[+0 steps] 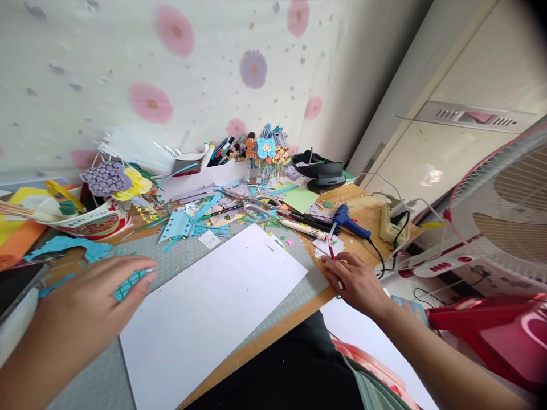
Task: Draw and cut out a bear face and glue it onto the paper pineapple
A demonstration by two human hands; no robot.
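My left hand [96,307] is at the left over the grey cutting mat [102,376], its thumb and fingers closed on a blue-green checked paper piece [128,283]. At the desk's right edge, my right hand [352,279] grips a thin red and black pen-like tool [331,248] with its tip pointing up and away. A large white sheet [213,307] lies between the hands, touched by neither. Just beyond the right hand are small white paper pieces [328,246] and a white multicolour pen [303,229].
Scissors [256,206], blue paper scraps [177,225] and a green sheet [299,198] lie behind the white sheet. A blue glue gun [350,222] and power strip [391,222] are at the right, near a fan [504,199]. A paper bowl [98,219] stands at the left.
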